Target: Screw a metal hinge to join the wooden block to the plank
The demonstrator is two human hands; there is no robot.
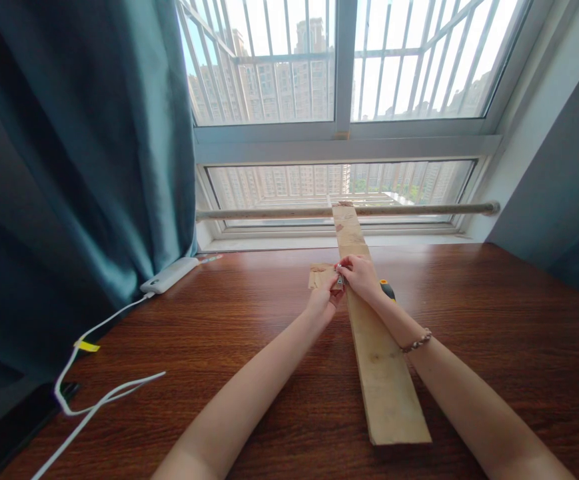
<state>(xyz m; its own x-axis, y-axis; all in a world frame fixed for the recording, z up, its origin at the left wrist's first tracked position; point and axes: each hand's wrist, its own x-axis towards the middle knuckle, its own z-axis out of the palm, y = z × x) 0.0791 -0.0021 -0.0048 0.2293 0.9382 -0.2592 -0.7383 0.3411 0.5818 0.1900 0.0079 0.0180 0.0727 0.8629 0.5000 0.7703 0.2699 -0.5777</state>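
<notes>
A home: curtain (99,133), barred window (344,73)

a braided brown-and-cream bracelet (418,341) circles the right wrist (403,328) between bare forearms (256,387) and hand

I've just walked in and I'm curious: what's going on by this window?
Someone's left hand and right hand meet at a small item, too tiny to identify, next to a short tan piece. The right hand is over a long wooden board, which points toward the window. A yellow-and-black object shows beside the right forearm.
</notes>
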